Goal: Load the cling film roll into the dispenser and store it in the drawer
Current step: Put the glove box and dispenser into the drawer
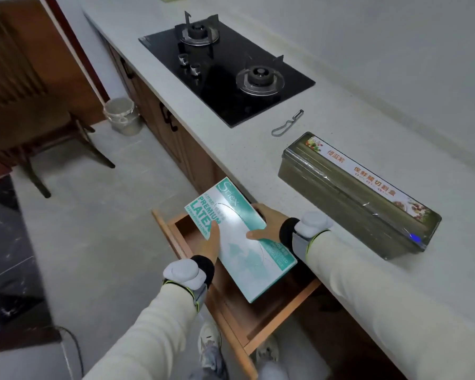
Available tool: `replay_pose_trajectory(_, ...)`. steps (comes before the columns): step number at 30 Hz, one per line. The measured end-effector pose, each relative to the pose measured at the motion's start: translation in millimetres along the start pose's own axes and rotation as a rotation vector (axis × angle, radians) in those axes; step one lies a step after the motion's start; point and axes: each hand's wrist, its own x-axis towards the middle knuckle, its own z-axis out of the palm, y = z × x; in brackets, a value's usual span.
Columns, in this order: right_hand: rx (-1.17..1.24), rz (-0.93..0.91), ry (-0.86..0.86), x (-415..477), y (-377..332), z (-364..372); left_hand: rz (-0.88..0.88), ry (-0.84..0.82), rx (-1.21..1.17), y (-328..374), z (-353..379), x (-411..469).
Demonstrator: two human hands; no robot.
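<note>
Your left hand and right hand both clasp the latex glove box, tilted over the open drawer. The cling film dispenser lies on the countertop (near your right sleeve). Leave the box inside and it may crowd the dispenser out; a swung elbow could knock it.

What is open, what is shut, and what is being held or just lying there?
drawer: pulled open.
glove box: held above the drawer.
left hand: grips the glove box.
right hand: grips the glove box.
cling film dispenser: lid shut, lying on the counter, blue light glowing.
hob: no flames showing.
peeler: lying loose on the counter.
</note>
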Motion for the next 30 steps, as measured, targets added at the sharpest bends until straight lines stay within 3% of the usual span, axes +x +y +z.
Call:
replay_pose_trajectory(2,0.004,0.009,-0.032,7.4,5.4,13.5,0.001,0.026,0.000,-9.3,-6.9,8.7)
replay_pose_trajectory(5,0.092,0.013,-0.077,15.9,10.2,32.1,0.039,0.261,0.246,-22.4,-16.8,16.9)
replay_pose_trajectory(7,0.136,0.016,-0.087,19.1,12.2,39.8,0.031,0.294,0.315,-25.3,-20.0,21.1)
replay_pose_trajectory(9,0.120,0.028,-0.095,22.8,14.8,41.8,0.028,0.250,0.310,-28.8,-22.6,30.8)
replay_pose_trajectory(13,0.113,0.018,-0.096,26.4,19.4,37.6,-0.073,-0.102,0.081,-35.8,-19.9,39.5)
replay_pose_trajectory(18,0.153,0.043,-0.136,30.4,27.3,46.2,-0.128,-0.020,0.270,-49.0,-18.1,50.2)
replay_pose_trajectory(21,0.197,0.069,-0.138,32.6,35.8,55.0,-0.112,-0.108,0.130,-53.0,-12.1,60.0)
replay_pose_trajectory(24,0.191,0.105,-0.137,38.1,47.0,61.1,-0.141,-0.079,0.127,-58.9,-7.2,71.5)
replay_pose_trajectory(30,-0.034,0.237,-0.063,49.2,75.4,66.5,-0.353,-0.175,-0.028,-85.7,8.4,87.6)
